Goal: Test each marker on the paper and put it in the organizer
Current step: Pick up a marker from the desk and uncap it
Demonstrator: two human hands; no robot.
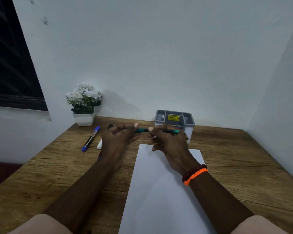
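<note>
Both hands grip one green marker (143, 130) level: left hand (118, 138) and right hand (167, 141) curled round it.

A home desk corner: wooden table (227, 157), potted white flowers (84, 103), dark window (10, 65).

wooden desk (235, 166) — paper (159, 191), organizer (189, 130)

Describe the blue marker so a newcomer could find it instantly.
Start at the white flower pot in the wooden table's far-left corner. Just in front of it lies the blue marker, capped, left of the left hand. Only it has a black label; the neighbouring white marker is plain.
</note>
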